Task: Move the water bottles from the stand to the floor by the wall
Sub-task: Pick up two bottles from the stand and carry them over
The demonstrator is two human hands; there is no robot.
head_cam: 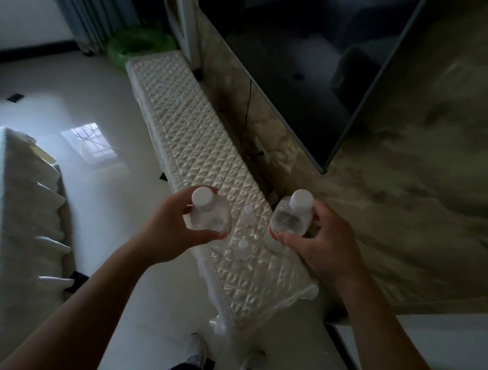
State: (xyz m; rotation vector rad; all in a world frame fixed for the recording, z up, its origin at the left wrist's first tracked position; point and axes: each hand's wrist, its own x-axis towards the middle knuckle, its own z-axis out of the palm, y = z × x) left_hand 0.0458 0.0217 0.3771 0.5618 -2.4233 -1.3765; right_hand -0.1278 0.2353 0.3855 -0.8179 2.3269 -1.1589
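Note:
My left hand [171,231] grips a clear water bottle [209,215] with a white cap, held above the left edge of the stand. Fingers of my right hand [324,245] curl round a second clear bottle [291,215] with a white cap, over the stand's right side. Two more small bottles stand upright on the stand between my hands, one [247,216] farther and one [243,249] nearer. The stand [199,139] is long, low and covered in a quilted white cloth, running along the wall.
A large dark TV [307,57] hangs on the marbled wall [430,171] right of the stand. A white-covered bed or sofa [7,208] fills the left. Glossy white floor [96,107] lies between them. A green ring [137,45] and curtains sit at the far end. My shoes [195,354] stand near the stand's end.

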